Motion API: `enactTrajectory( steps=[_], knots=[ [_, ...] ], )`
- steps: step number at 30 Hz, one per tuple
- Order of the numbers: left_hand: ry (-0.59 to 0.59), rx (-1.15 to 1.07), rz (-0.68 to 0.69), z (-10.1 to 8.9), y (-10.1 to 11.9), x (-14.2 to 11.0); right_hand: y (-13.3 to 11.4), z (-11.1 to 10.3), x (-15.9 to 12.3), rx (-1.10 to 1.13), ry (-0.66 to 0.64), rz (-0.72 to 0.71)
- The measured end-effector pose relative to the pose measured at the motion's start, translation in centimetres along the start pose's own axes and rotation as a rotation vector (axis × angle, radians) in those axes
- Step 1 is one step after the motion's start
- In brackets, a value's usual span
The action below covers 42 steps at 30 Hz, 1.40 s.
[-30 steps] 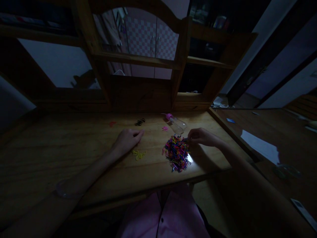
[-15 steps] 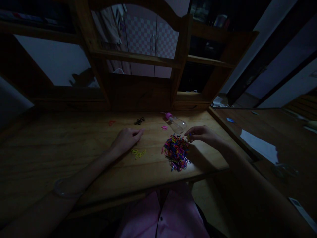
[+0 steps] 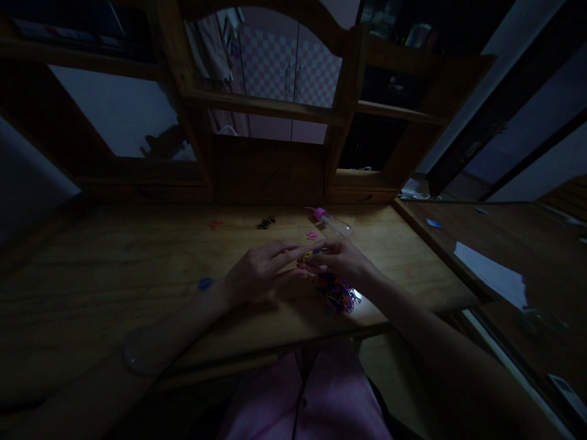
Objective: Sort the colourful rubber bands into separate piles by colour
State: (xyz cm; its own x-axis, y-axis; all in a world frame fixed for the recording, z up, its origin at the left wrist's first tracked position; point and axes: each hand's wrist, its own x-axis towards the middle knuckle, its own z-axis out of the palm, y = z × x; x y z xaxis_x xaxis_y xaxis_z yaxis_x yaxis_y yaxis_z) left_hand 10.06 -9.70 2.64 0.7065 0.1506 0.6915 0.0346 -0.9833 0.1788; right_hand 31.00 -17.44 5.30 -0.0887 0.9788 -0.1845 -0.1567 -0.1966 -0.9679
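Note:
My right hand (image 3: 343,259) is pinched round a few small clips, seemingly paper clips (image 3: 308,256), yellow and blue. My left hand (image 3: 259,269) reaches towards them with its fingers stretched out; its fingertips meet those of the right, and I cannot tell whether they touch the clips. Below the right hand lies a multicoloured pile of clips (image 3: 340,297), partly covered. Small groups sit apart on the desk: red clips (image 3: 215,225), black clips (image 3: 266,222), pink clips (image 3: 312,235) and blue clips (image 3: 205,283). The yellow group is hidden by my left hand.
A clear bottle with a pink cap (image 3: 320,213) lies on the wooden desk (image 3: 114,263) behind my hands. Shelves (image 3: 270,165) rise at the back. To the right, a lower surface holds white paper (image 3: 490,275) and a blue card (image 3: 433,223).
My right hand has moved left from the pile with clips in it. My left hand has moved right to meet it, and its fingers have stretched out. The blue group now shows at left.

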Motion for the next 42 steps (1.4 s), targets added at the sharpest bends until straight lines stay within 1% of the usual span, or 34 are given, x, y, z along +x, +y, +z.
enactTrajectory(
  steps=[2,4,7,10,14,19,23,27,29,33,36,39,42],
  knots=[
    [0.002,-0.001,0.057,0.0,0.0,-0.1,0.0,0.8,0.4,-0.011,0.019,-0.002],
    [-0.007,-0.015,0.054,-0.3,0.0,-0.3,-0.1,1.3,0.7,-0.024,0.024,-0.002],
    [-0.026,-0.055,-0.034,-0.8,-0.2,-0.6,-0.2,1.6,0.7,-0.017,-0.048,0.019],
    [0.004,-0.139,-0.131,-0.8,-0.4,-0.7,0.0,1.4,0.6,0.068,-0.106,0.099],
    [0.023,-0.277,-0.22,-0.3,-0.8,-0.3,0.3,1.1,0.3,0.188,-0.076,0.174],
    [0.111,-0.366,-0.348,0.0,-1.2,0.1,0.1,0.7,0.2,0.253,-0.015,0.173],
    [0.086,-0.472,-0.42,0.2,-1.5,0.1,-0.3,0.6,-0.1,0.25,-0.003,0.159],
    [0.059,-0.563,-0.508,-0.4,-1.9,0.4,-0.1,1.6,-0.8,0.251,-0.051,0.17],
    [-0.002,-0.623,-0.54,-1.3,-2.5,0.4,0.3,2.6,-1.0,0.259,-0.087,0.183],
    [-0.25,-0.68,-0.585,-3.8,-4.7,-0.1,1.5,4.5,-0.3,0.255,-0.147,0.178],
    [-0.356,-0.675,-0.652,-5.0,-6.0,-0.8,2.3,5.4,0.6,0.244,-0.17,0.18],
    [-0.452,-0.706,-0.716,-5.0,-6.2,-1.3,2.3,5.5,0.9,0.201,-0.177,0.172],
    [-0.53,-0.763,-0.703,-4.2,-5.6,-1.4,1.5,4.9,0.7,0.102,-0.17,0.109]
  ],
)
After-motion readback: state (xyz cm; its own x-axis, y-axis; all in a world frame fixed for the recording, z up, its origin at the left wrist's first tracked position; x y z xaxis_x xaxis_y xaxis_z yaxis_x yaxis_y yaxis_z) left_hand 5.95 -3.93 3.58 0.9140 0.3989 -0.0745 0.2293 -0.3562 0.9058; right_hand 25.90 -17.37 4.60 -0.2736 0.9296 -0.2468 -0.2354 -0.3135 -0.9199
